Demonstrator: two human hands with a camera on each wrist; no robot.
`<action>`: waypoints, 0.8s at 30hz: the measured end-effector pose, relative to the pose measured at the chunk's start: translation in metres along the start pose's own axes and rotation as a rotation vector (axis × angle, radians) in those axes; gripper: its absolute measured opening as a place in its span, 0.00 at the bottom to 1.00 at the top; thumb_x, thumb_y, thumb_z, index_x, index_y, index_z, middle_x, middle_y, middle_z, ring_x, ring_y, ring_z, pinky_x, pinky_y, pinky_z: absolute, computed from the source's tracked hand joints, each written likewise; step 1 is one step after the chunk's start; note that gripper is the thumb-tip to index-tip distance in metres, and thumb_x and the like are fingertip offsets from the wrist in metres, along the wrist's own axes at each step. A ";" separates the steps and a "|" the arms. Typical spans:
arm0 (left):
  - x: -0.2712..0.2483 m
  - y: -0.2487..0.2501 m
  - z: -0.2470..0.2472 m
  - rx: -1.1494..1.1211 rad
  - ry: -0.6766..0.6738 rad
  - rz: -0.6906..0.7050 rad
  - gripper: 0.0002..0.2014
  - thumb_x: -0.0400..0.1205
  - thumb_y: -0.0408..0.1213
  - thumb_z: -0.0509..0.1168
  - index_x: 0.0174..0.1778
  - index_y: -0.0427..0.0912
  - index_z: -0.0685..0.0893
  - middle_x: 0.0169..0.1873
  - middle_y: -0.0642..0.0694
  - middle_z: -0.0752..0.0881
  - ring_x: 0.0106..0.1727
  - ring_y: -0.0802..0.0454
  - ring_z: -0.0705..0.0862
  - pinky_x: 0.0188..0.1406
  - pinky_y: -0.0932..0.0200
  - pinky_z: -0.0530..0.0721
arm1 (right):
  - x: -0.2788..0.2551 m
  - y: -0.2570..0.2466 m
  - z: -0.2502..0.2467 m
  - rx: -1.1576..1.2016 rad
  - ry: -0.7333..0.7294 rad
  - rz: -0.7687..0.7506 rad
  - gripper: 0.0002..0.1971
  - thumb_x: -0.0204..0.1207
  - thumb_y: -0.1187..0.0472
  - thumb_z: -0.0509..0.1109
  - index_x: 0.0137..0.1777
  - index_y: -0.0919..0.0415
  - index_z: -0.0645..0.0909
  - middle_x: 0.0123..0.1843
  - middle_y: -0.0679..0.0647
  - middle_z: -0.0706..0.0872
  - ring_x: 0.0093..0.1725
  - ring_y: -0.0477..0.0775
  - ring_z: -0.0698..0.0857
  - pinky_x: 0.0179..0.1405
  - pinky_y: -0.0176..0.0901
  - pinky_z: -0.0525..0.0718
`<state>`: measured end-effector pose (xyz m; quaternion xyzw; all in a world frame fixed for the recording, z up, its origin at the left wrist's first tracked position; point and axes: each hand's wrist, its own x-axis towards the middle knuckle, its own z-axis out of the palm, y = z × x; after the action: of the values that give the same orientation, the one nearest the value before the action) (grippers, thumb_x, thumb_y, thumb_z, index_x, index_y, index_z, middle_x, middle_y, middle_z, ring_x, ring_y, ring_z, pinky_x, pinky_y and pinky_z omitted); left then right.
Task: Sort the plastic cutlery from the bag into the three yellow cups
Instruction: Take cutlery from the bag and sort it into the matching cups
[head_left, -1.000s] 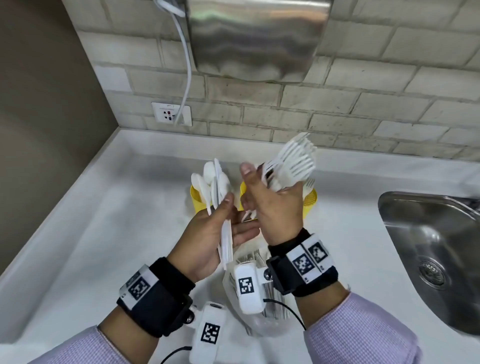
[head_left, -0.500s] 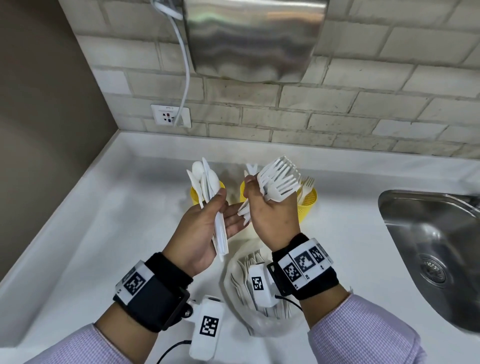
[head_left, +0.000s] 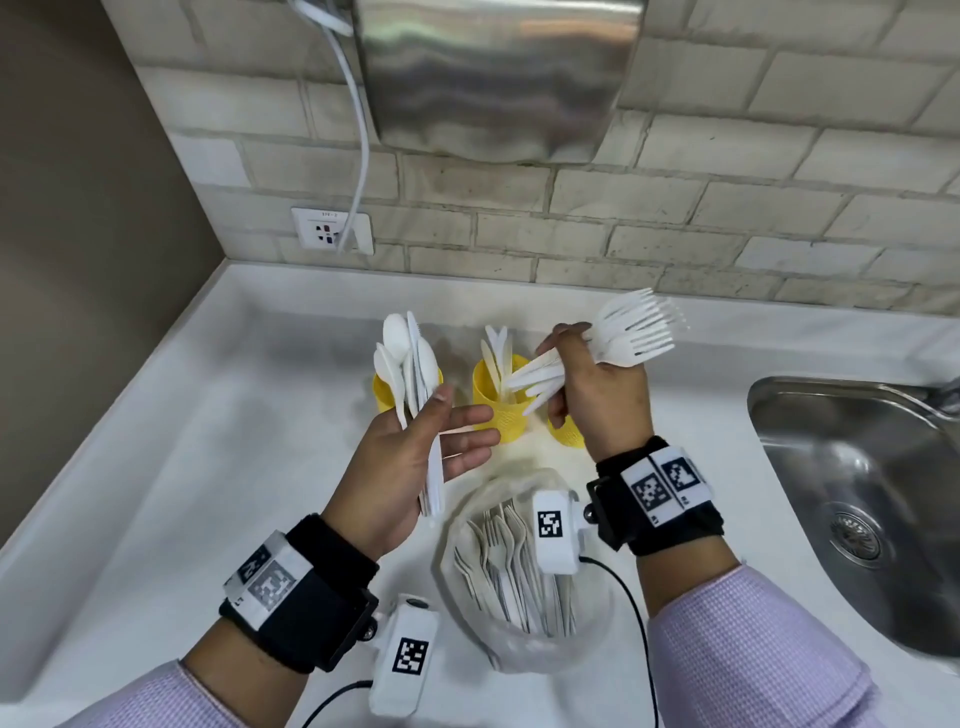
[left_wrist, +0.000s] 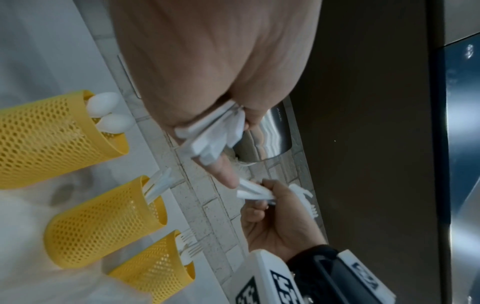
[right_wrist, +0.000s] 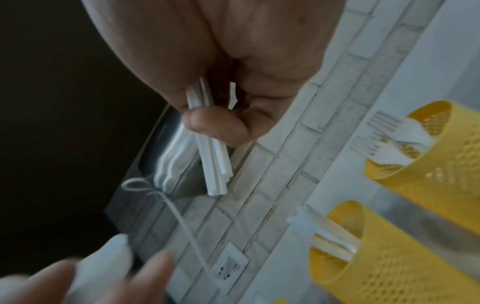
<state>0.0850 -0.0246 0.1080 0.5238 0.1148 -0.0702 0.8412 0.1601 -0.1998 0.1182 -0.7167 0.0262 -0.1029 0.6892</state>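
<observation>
My left hand (head_left: 457, 426) holds a bundle of white spoons and knives (head_left: 408, 364) upright, with the thumb pressed over the handles (left_wrist: 207, 142). My right hand (head_left: 576, 369) grips a fan of white forks (head_left: 636, 327) by their handles (right_wrist: 211, 164), above and in front of the right cup. Three yellow mesh cups stand in a row. The left cup (left_wrist: 52, 139) holds spoons, the middle cup (head_left: 501, 410) knives, and the right cup (left_wrist: 155, 273) forks. The clear bag (head_left: 519, 649) lies below my hands with more cutlery inside.
A steel sink (head_left: 857, 493) is set into the white counter (head_left: 208, 467) on the right. A brick wall with a socket (head_left: 332, 231), a cable and a steel dispenser (head_left: 493, 78) rises behind the cups. A dark wall closes off the left side.
My right hand has carried the forks to the right, away from my left hand, and the forks now point right. My left hand has kept its bundle in about the same place.
</observation>
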 end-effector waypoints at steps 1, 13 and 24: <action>-0.001 -0.001 -0.001 0.015 -0.005 0.004 0.19 0.90 0.45 0.62 0.65 0.32 0.82 0.55 0.32 0.92 0.56 0.32 0.92 0.56 0.46 0.93 | 0.008 0.004 -0.006 0.011 0.037 0.014 0.14 0.79 0.61 0.67 0.38 0.71 0.83 0.22 0.64 0.79 0.16 0.62 0.74 0.18 0.40 0.72; -0.004 -0.006 0.004 0.156 -0.045 -0.013 0.18 0.89 0.45 0.63 0.43 0.33 0.85 0.37 0.39 0.89 0.39 0.43 0.92 0.39 0.55 0.91 | 0.070 0.040 -0.055 -0.392 0.228 0.147 0.19 0.79 0.55 0.67 0.35 0.70 0.85 0.18 0.55 0.85 0.16 0.50 0.83 0.17 0.29 0.78; -0.005 -0.006 0.008 0.182 -0.061 -0.025 0.17 0.86 0.46 0.64 0.40 0.36 0.84 0.35 0.40 0.89 0.36 0.44 0.91 0.39 0.54 0.93 | 0.084 0.077 -0.038 -0.826 0.105 0.091 0.20 0.79 0.46 0.73 0.47 0.67 0.87 0.48 0.68 0.90 0.50 0.70 0.89 0.43 0.43 0.76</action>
<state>0.0798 -0.0348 0.1071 0.5942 0.0888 -0.1067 0.7922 0.2434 -0.2560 0.0524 -0.9247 0.1319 -0.0896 0.3457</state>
